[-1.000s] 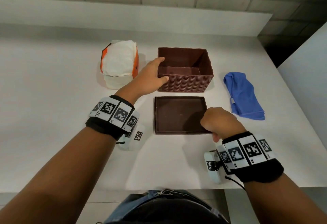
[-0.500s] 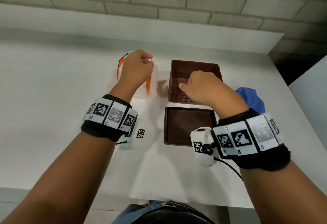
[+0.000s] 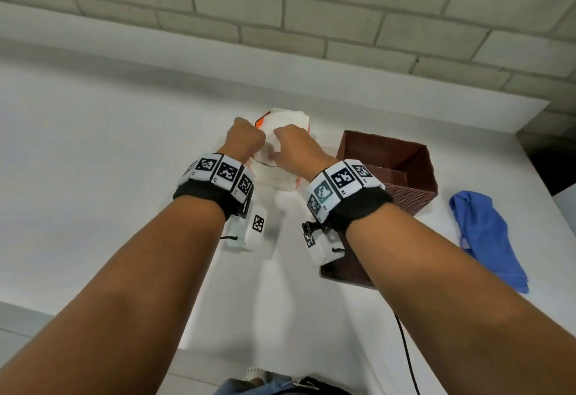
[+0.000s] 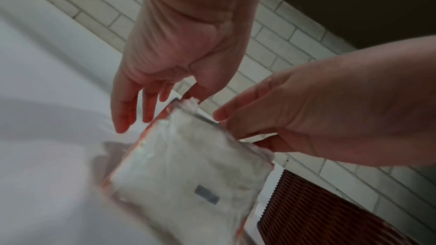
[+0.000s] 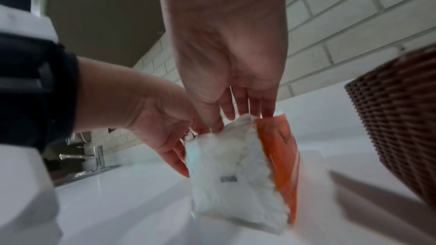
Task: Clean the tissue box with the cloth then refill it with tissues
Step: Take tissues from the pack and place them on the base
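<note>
Both hands meet at the top edge of the tissue pack (image 3: pixel 282 148), left hand (image 3: pixel 244 139) and right hand (image 3: pixel 291 145) each pinching it, long axis hanging downward, above the counter (image 3: pixel 93 176) just left of the box (image 3: pixel 389 161).

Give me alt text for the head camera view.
Both hands, left hand and right hand, pinch the top of an orange-edged tissue pack on a white counter. An open brown wicker tissue box and a blue cloth lie to its right.
</note>
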A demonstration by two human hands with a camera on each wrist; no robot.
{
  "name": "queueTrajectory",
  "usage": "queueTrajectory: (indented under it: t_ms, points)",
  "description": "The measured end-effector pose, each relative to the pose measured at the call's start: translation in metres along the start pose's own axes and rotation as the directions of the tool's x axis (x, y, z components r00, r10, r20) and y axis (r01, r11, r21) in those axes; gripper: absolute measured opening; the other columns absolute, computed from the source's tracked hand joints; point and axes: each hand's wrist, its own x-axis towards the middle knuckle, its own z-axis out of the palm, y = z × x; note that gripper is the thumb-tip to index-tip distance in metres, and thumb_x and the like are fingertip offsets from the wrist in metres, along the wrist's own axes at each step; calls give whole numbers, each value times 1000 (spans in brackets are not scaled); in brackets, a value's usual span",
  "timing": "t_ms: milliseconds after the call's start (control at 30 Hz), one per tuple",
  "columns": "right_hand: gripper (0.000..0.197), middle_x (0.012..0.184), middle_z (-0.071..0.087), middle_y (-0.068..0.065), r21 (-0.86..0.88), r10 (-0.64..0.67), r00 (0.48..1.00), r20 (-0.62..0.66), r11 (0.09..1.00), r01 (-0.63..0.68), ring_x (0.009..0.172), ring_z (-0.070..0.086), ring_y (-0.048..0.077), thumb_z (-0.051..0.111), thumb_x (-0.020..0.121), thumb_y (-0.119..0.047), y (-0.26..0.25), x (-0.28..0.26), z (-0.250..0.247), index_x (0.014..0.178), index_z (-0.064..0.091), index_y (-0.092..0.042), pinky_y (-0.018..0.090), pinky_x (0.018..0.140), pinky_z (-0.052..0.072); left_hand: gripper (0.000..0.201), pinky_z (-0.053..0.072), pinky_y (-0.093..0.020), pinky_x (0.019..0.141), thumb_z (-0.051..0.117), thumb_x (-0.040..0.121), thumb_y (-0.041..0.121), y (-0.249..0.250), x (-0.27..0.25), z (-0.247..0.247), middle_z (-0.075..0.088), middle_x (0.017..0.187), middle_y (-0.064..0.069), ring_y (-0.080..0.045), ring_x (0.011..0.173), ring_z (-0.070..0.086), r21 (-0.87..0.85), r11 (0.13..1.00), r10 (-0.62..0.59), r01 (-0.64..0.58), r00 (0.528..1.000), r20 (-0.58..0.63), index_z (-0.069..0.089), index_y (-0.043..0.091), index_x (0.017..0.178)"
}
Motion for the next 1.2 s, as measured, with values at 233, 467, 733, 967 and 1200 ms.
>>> queueTrajectory:
  t_ms: [233, 467, 733, 967, 1200]
  points:
    - [33, 95, 46, 9, -143, -16, 991, 131, 989, 35, 89, 44, 24, 46, 93, -37, 3, 17, 2, 97, 53, -5, 32, 73, 37, 21, 51, -40, 81, 36, 88, -4, -6, 8, -3, 54, 96, -19, -33, 91, 52, -143, 989, -26, 38, 996, 89, 51, -1, 102]
    - [51, 128, 42, 14, -334, -28, 988, 150, 939, 78, 121, 38, 29, 59, 87, -31, 2, 19, 4, 129, 42, -7, 37, 89, 40, 15, 52, -40, 83, 37, 89, -4, -8, 12, -3, 55, 96, -19, -31, 90, 54, -194, 980, -26, 45, 994, 102, 51, 1, 90]
    - [38, 116, 52, 14, -395, -133, 991, 19, 910, 130, 113, 51, 29, 47, 96, -29, 1, 17, 17, 123, 48, -3, 29, 75, 34, 27, 48, -28, 65, 37, 92, -4, -10, 11, -1, 48, 70, -9, -21, 68, 50, -238, 967, -71, 95, 992, 106, 43, 8, 68]
    - [26, 96, 62, 10, -357, -168, 985, 34, 919, 169, 101, 61, 29, 41, 97, -22, 3, 15, 9, 116, 48, -5, 28, 67, 32, 23, 48, -39, 87, 34, 95, 3, -12, 12, 0, 55, 99, -16, -30, 93, 50, -255, 963, -62, 86, 993, 101, 57, 1, 99]
    - [39, 115, 56, 17, -207, -163, 968, -189, 971, 123, 97, 60, 35, 50, 89, -16, 12, 21, 8, 124, 42, -1, 32, 64, 36, 24, 46, -36, 77, 36, 90, -2, -16, 14, -2, 54, 73, -9, -26, 79, 54, -277, 960, -22, 51, 994, 107, 51, 7, 73]
